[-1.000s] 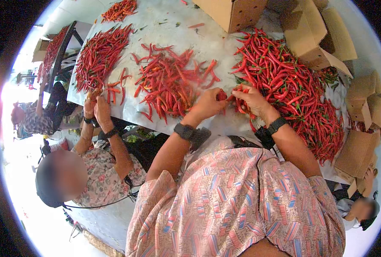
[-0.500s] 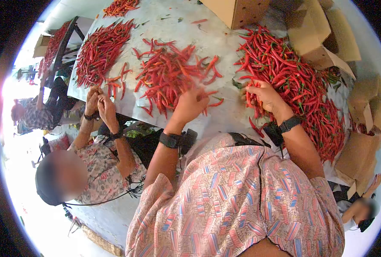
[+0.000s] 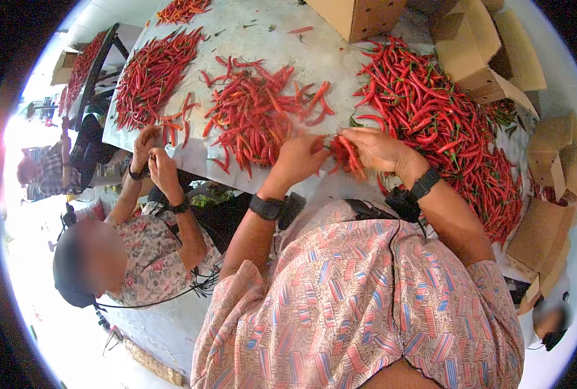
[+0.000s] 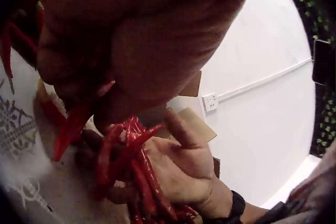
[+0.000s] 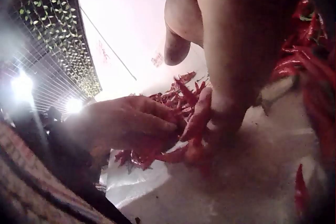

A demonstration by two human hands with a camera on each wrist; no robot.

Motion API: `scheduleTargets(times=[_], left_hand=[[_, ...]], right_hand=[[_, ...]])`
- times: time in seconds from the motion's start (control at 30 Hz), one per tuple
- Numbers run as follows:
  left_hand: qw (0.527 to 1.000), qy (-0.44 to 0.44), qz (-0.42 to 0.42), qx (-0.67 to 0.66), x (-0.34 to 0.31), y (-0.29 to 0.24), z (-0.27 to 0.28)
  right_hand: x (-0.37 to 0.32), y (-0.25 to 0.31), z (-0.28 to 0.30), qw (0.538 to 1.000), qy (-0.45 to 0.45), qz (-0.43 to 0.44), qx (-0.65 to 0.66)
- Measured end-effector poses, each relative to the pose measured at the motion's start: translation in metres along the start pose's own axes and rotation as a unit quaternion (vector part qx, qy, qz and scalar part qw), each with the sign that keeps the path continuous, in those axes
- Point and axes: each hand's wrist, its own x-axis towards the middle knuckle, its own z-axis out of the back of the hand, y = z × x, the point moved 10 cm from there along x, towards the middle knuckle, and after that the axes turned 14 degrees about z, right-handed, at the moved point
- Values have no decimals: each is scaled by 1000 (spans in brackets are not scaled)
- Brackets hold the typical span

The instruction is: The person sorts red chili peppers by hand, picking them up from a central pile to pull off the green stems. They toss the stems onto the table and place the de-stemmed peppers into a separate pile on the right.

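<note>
Over the table's near edge, my right hand holds a small bunch of red chillies. In the left wrist view those chillies lie across its fingers, the thumb raised above them. Close beside it, my left hand has its back to the head camera and its fingers curled. A red chilli sticks out from under those fingers in the left wrist view. Just beyond the left hand is a loose pile of red chillies. A larger heap with green stems spreads beyond and right of my right hand.
Cardboard boxes stand at the back right, with more along the right side. Another person works at the left by a further chilli pile. A pale sheet covers the table.
My right hand has come left from the big heap with a bunch of chillies. My left hand, at the middle pile half a second ago, is now slightly right, close to the right hand.
</note>
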Motion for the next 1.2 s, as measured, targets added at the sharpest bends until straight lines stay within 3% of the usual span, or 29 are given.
scheduleTargets(times=[0.07,0.1,0.17,0.27,0.33,0.37,0.43,0.47,0.53,0.73,0.97,1.03,1.07,1.13,1.2], left_hand=[[999,-20,-29,25,-1,3,3],[996,-40,-59,50,-3,0,5],[999,-16,-30,39,-7,-6,9],[998,-18,-22,54,-4,5,6],[995,-42,-44,80,-5,7,7],[995,-29,-42,81,-4,11,4],[996,-17,-41,82,-4,11,3],[994,-23,-59,84,-7,8,6],[993,-30,-78,85,-9,1,10],[988,-70,-54,124,-11,-6,23],[992,-77,-47,89,-4,-1,25],[994,-81,-48,56,-8,-12,33],[997,-70,-37,-7,-8,-18,37],[995,-58,-26,-71,-7,-27,34],[979,-20,-79,-184,-6,-44,26]], right_hand=[[1,21,-16,983,80,68,-151],[3,35,-24,992,43,52,-108],[3,39,-25,997,7,35,-63],[4,31,-5,986,-50,23,-154],[3,25,24,933,-91,-62,-343],[2,25,28,933,-92,-63,-343],[1,56,33,821,-102,33,-561],[-2,55,33,821,-102,33,-561],[-8,70,26,773,-118,63,-620],[-12,82,18,737,-112,59,-664],[-17,60,48,738,-128,31,-661],[-21,59,62,832,-194,49,-517],[-21,60,62,832,-194,49,-518],[-13,55,51,917,-168,23,-361],[-9,58,34,935,-160,10,-317]])
